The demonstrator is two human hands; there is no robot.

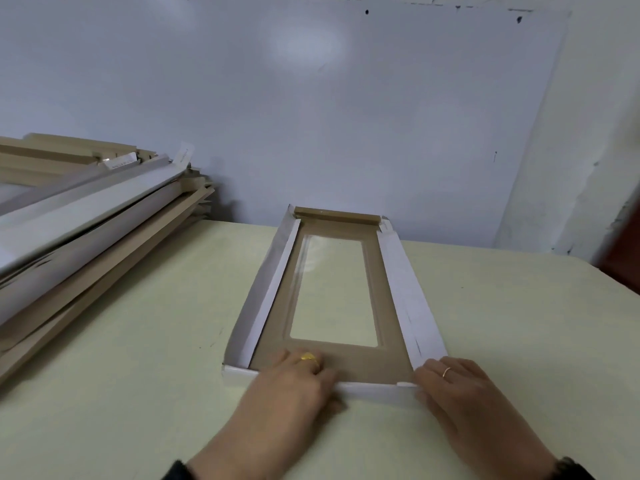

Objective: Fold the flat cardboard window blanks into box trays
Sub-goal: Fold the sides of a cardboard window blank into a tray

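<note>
No text can be read anywhere. Two small white labels point(121, 163) lie on top of the stack point(86, 230) of cardboard at the far left; one of them carries a line of dark print, but it is too small and blurred to make out. The second label point(183, 153) stands up at the stack's far right corner, and its faint marks cannot be read either.

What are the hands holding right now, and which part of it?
Both hands hold the cardboard window blank by its near end flap: the left hand towards its left, the right hand at its right corner.
</note>
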